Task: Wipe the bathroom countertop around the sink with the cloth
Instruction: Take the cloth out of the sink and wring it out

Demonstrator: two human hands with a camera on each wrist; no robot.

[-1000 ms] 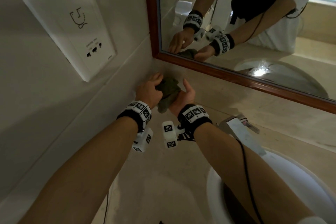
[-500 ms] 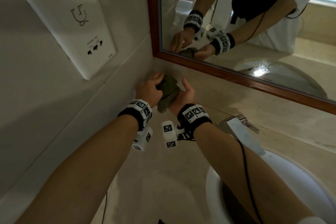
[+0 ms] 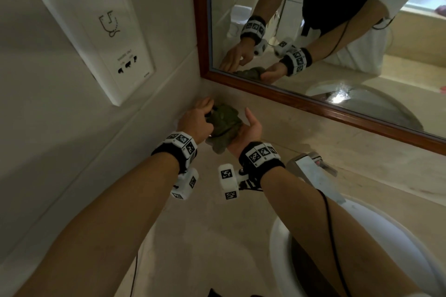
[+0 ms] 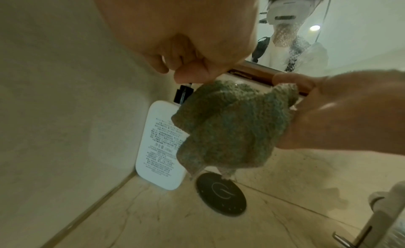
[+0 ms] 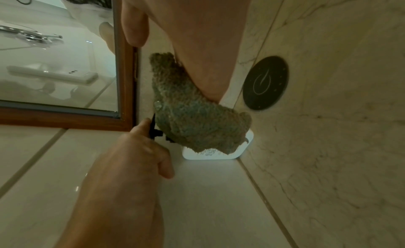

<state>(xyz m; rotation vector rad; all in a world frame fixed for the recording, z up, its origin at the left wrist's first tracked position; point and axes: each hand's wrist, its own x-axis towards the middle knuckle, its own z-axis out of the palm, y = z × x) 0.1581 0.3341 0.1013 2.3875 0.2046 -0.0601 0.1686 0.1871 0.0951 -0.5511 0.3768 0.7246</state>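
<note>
One bunched green cloth [image 4: 230, 128] hangs above the table's [image 3: 193, 236] far left corner, its long axis running from the right hand [image 3: 248, 131] down toward the near edge, loose ends pointing downward. The right hand's fingers grasp its upper part; the left hand [image 3: 195, 122], fingers curled, pinches one white bottle's [image 4: 157, 147] black pump. One dark round disc [image 4: 221, 194] lies beside the bottle, one sink [image 3: 376, 243] to the right.

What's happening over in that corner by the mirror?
A person is at a bathroom counter. The right hand holds a bunched green cloth just above the countertop. The left hand reaches over a white pump bottle standing in the corner beside a dark round disc; it seems to be pressing the pump. The sink sits to the right.
</note>
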